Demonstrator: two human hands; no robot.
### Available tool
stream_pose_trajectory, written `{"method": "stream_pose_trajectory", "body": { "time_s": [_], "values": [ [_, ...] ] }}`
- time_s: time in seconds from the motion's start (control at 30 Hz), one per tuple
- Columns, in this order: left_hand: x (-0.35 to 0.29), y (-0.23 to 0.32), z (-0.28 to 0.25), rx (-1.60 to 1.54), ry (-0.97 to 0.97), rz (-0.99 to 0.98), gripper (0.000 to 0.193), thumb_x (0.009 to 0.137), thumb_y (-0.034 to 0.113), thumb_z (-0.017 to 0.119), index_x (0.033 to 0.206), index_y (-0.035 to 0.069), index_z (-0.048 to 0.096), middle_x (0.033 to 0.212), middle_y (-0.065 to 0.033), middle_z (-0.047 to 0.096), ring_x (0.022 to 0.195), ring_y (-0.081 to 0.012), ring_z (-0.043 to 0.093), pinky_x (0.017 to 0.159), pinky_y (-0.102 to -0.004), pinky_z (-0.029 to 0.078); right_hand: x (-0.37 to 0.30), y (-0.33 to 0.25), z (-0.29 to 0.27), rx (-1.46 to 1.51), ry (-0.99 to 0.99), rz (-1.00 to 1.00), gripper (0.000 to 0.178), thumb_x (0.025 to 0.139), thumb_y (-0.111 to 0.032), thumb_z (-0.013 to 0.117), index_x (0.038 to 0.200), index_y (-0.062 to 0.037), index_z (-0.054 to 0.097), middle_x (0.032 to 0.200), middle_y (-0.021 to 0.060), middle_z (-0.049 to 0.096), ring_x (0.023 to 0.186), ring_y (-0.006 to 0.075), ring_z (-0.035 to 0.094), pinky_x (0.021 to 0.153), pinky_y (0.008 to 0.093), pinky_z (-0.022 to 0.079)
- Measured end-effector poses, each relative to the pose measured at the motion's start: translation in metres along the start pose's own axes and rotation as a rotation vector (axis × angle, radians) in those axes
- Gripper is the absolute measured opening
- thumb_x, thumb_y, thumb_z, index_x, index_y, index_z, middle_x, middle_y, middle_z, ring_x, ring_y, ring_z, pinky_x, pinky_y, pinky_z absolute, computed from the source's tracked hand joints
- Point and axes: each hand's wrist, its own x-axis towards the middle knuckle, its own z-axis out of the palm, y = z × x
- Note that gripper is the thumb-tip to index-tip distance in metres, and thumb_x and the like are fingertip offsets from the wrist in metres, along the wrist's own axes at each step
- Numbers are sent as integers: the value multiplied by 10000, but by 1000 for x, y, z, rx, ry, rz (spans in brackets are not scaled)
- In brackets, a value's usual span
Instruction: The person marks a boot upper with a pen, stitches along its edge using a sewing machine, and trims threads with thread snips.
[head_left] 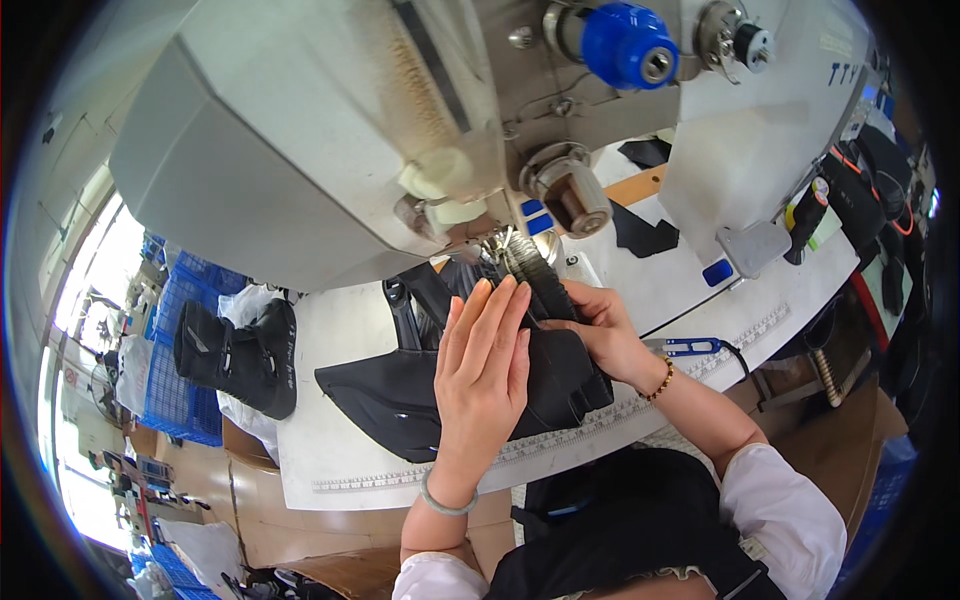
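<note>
Nearest us, a sewing machine head overhangs our black fabric workpiece, which lies left to right on the white table. Our left hand, fingertips nearer the needle area, rests flat on it, grasping nothing; our right hand pinches its right side. Lettering marks the machine's upper right, and a ruler scale lines the table.

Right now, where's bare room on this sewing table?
White tabletop is bare between its left edge and the black workpiece, and between the right hand and the nearer black scrap. Crowded: beneath the sewing machine head, at the fingertips of the left hand.
</note>
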Motion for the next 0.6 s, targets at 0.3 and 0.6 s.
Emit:
{"method": "stream_pose_trajectory", "body": {
  "time_s": [0.3, 0.6],
  "values": [
    [-5, 1, -2, 16, -42, -11, 399, 839, 47, 602, 1237, 38, 579, 1291, -73, 541, 1225, -250, 496, 1044, -419, 381, -6, -3, 6, -68, -10, -18, 224, 880, 32, 588, 1104, 29, 578, 1001, 12, 622, 898, 32, 540, 765, 197, 467],
    [-1, 4, -1, 2, -22, -33, 350, 841, -20, 539, 1185, 4, 603, 1240, -100, 568, 1206, -285, 505, 1044, -450, 372, -5, -3, 8, -42, 8, 9, 205, 882, 33, 587, 1086, 29, 566, 996, 13, 619, 897, 30, 536, 759, 195, 463]
  ]
}}
